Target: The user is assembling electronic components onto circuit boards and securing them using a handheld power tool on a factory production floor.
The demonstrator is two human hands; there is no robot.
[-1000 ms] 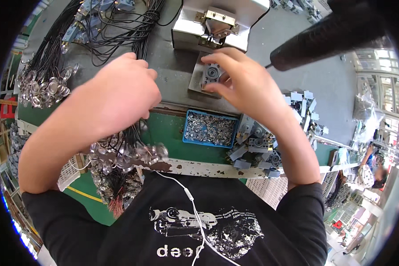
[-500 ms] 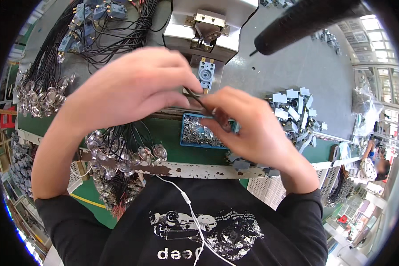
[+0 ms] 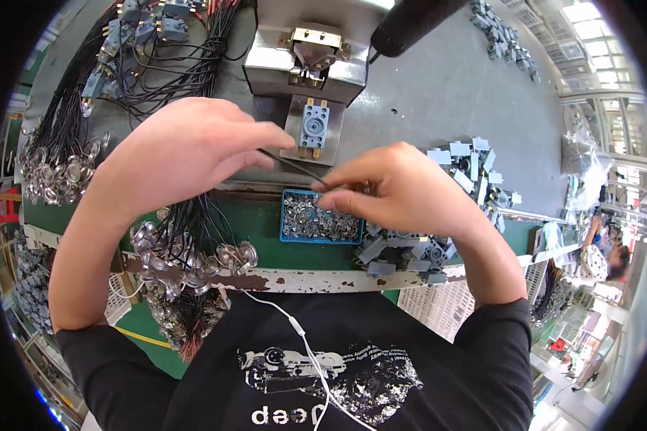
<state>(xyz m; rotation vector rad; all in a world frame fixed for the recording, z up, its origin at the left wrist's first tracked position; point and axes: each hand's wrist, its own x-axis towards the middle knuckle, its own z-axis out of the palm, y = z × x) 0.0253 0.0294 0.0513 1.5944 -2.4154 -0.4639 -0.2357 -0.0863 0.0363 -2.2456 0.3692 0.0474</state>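
Observation:
A short black wire (image 3: 295,164) runs slantwise between my two hands. My left hand (image 3: 201,147) pinches its upper left end between thumb and fingers. The lower right end is pinched in my right hand (image 3: 392,188), just above a blue tray (image 3: 285,235) of small metal pieces. Beyond the wire, a grey switch-like block (image 3: 314,126) with brass-coloured tabs lies on a metal plate (image 3: 295,118); neither hand touches it. The plate sits in front of a metal machine (image 3: 266,61) with a brass-and-steel head (image 3: 315,52).
Black wire bundles (image 3: 201,61) with grey blocks lie at the far left. Wires with round metal caps (image 3: 187,258) hang over the near edge. Loose grey blocks (image 3: 474,169) are piled right, more (image 3: 402,251) near the edge. A black cylindrical tool (image 3: 413,29) overhangs from above.
My hands have drawn apart, and the wire now stretches visibly between them. The grey block's near end, partly covered before, is uncovered. The whole view has shifted slightly.

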